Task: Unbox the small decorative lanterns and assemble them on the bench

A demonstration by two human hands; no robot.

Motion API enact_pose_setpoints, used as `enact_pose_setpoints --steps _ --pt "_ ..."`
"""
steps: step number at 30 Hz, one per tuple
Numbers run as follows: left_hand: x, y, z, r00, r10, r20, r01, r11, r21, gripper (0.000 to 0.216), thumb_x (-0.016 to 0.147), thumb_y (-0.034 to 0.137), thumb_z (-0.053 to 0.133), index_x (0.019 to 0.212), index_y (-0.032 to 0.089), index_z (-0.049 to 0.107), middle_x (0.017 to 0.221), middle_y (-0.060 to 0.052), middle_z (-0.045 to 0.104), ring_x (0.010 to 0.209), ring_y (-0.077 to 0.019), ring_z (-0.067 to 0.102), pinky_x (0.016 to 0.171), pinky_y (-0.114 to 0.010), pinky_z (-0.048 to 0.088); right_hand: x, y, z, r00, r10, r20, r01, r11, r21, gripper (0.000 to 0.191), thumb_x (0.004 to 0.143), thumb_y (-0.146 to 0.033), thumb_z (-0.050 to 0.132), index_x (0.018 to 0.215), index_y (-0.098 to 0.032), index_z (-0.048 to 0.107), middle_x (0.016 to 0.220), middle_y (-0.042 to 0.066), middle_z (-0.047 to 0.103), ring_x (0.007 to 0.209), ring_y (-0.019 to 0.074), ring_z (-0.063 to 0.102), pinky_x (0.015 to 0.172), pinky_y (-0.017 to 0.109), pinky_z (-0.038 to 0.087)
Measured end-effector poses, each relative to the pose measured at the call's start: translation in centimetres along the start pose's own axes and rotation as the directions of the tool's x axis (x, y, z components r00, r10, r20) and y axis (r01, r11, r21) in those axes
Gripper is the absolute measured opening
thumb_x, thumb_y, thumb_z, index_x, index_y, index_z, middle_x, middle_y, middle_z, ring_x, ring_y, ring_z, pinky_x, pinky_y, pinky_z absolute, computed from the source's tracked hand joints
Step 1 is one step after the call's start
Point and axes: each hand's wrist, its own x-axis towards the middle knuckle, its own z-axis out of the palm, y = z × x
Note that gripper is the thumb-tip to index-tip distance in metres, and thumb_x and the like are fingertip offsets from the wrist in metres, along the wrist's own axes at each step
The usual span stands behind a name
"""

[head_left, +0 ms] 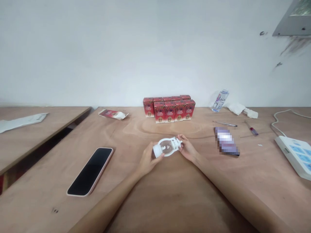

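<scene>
Both of my hands hold a small white lantern-shaped ornament (167, 147) with a clear globe in its middle, just above the wooden table (170, 194). My left hand (148, 160) grips its white base end, fingers curled round it. At the other end, my right hand (187, 148) pinches the ornament's white top. The ornament lies sideways between the two hands.
Several red boxes (169, 108) stand in rows at the table's back, with a flattened red box (113, 114) left of them. A black phone (91, 171) lies front left. To the right are a blurred purple item (226, 141), a pen (224, 123), a screwdriver (252, 128), a bottle (220, 100) and a power strip (295, 155).
</scene>
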Motion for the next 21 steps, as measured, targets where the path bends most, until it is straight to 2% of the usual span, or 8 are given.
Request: enact_pose_setpoints --steps 6,12,17,21 --pt "0.11 -0.17 0.15 0.999 0.032 -0.04 -0.03 0.998 0.054 0.03 0.077 0.034 0.059 0.101 0.018 0.051 0.093 -0.005 0.06 0.085 -0.0188 0.059 0.076 -0.031 0.047 0.07 0.35 -0.1 0.998 0.03 0.055 -0.033 0.997 0.064 0.026 0.066 -0.027 0.066 0.065 -0.021 0.041 0.054 -0.01 0.041 0.035 0.0022 0.018 0.032 0.015 0.018" --pt "-0.06 0.19 0.55 0.999 -0.03 -0.028 0.03 0.999 -0.013 0.031 0.077 0.034 0.058 0.104 0.019 0.049 0.096 -0.005 0.061 0.087 -0.0188 0.059 0.077 -0.031 0.046 0.09 0.48 -0.01 0.998 0.022 0.05 -0.028 0.993 0.116 0.022 0.062 -0.02 0.063 0.066 -0.021 0.041 0.059 -0.009 0.044 0.037 0.0027 0.019 0.035 0.016 0.023" --pt "-0.05 -0.09 0.69 0.995 -0.1 0.0 0.1 0.994 -0.048 0.032 0.077 0.036 0.058 0.103 0.019 0.049 0.094 -0.005 0.063 0.081 -0.0182 0.059 0.073 -0.03 0.047 0.27 0.69 -0.24 0.999 0.032 0.042 -0.037 0.992 0.121 0.02 0.062 -0.022 0.063 0.065 -0.022 0.043 0.054 -0.009 0.041 0.038 0.0043 0.02 0.037 0.018 0.025" --pt "0.02 -0.5 0.52 0.995 -0.1 0.028 0.101 0.994 -0.043 0.032 0.078 0.036 0.057 0.104 0.019 0.048 0.092 -0.004 0.063 0.079 -0.0176 0.059 0.071 -0.029 0.046 0.23 0.65 -0.33 0.998 0.036 0.047 -0.041 0.992 0.119 0.021 0.062 -0.022 0.064 0.066 -0.022 0.043 0.052 -0.01 0.038 0.038 0.0047 0.021 0.037 0.018 0.026"
